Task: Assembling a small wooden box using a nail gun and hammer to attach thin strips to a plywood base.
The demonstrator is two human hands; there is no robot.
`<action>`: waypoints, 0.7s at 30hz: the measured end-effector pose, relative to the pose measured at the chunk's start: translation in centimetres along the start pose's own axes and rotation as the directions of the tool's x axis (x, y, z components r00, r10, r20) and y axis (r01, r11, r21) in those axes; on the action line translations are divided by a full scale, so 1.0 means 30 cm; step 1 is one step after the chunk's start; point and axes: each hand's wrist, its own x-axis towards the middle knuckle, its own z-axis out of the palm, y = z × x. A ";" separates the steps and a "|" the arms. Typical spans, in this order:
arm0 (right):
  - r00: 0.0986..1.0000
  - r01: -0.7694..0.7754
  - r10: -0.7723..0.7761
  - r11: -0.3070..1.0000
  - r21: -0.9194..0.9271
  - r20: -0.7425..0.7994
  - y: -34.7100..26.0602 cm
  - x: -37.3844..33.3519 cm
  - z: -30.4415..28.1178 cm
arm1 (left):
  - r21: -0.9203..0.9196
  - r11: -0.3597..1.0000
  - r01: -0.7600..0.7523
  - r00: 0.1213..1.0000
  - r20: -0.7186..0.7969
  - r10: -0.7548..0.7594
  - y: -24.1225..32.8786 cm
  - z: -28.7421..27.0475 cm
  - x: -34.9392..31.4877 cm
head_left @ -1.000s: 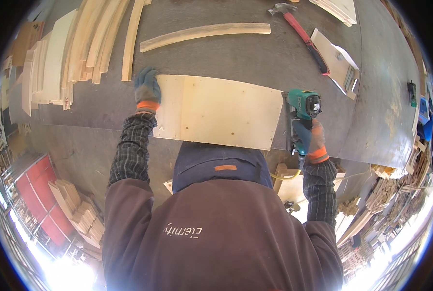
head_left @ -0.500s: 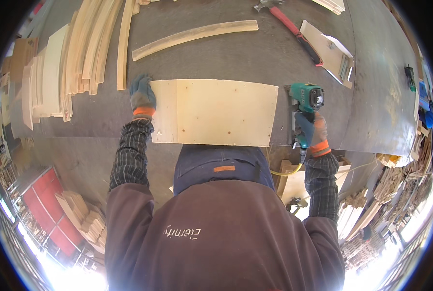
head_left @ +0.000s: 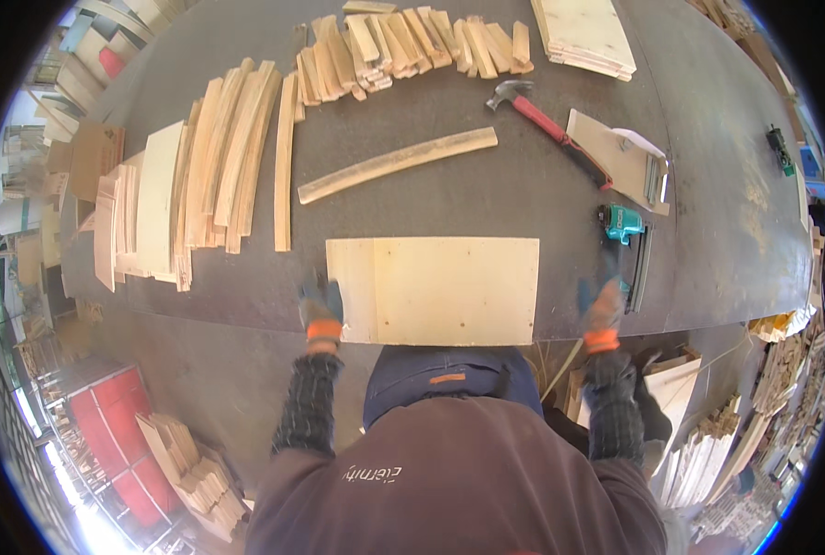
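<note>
A pale rectangular plywood panel (head_left: 454, 291) lies flat at the table's near edge, right in front of me. My left hand (head_left: 322, 310), gloved in grey with an orange cuff, is beside the panel's left edge, fingers stretched and a little smeared; whether it touches the wood I cannot tell. To the right of the panel, my right hand (head_left: 603, 310) is off the nail gun, its thumb and fingers apart and slightly blurred. The teal nail gun (head_left: 623, 225) lies on the table just beyond that hand, its lower part partly hidden by it.
A curved wooden strip (head_left: 399, 166) lies beyond the panel. Long wood strips (head_left: 232, 157) are stacked at left, short blocks (head_left: 385, 46) at the back. A red-handled claw hammer (head_left: 560, 134) rests near a thin board (head_left: 616, 162) at right. Stacked panels (head_left: 586, 37) stand far right.
My right hand has let go of the nail gun, which now lies on the table. My left hand has shifted nearer me along the panel's left side. The view has tilted, showing more of the table's far side.
</note>
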 end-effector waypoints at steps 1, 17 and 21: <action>0.988 -0.150 0.137 0.956 0.251 0.070 0.041 -0.104 0.096 | -0.016 0.995 0.099 0.991 0.088 -0.097 0.011 0.006 -0.045; 0.590 -0.805 0.270 0.265 0.530 0.761 -0.184 -0.159 0.008 | -0.454 0.771 0.447 0.872 0.412 -0.263 0.248 -0.029 0.051; 0.739 -0.670 0.422 0.543 0.507 0.525 -0.269 -0.024 -0.112 | -0.523 0.811 0.261 0.925 0.377 -0.054 0.474 -0.095 0.215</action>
